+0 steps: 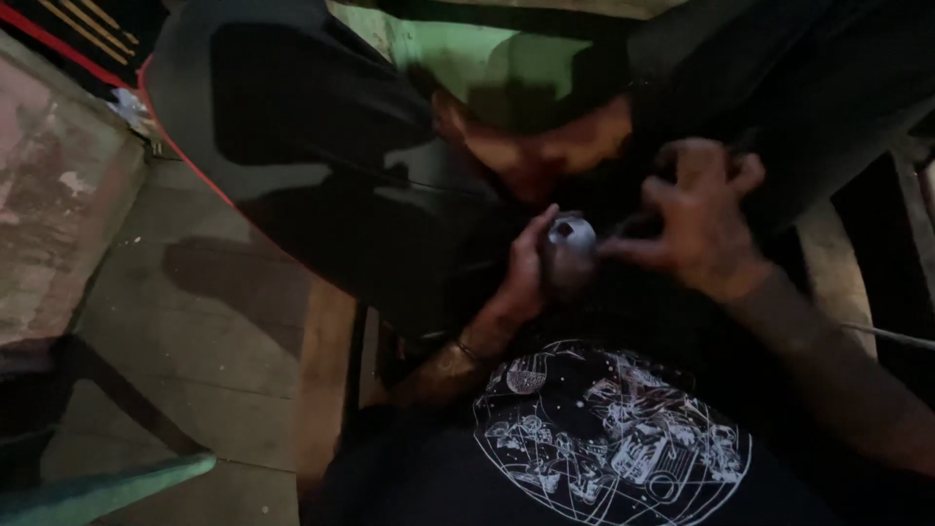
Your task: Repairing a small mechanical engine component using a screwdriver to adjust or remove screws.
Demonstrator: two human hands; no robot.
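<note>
A small round silvery metal piece sits in the middle of the view, held against a dark glossy curved body panel. My left hand is wrapped around the left side of the metal piece, thumb up beside it. My right hand hovers on its right, fingers spread and curled, with a fingertip touching the piece. The picture is dark and blurred, so the part under the hands is hard to make out. My black shirt with a white round print fills the bottom.
A worn concrete floor lies to the left. A pinkish wall stands at the far left. A green bar crosses the bottom left corner. A green surface shows behind the panel at the top.
</note>
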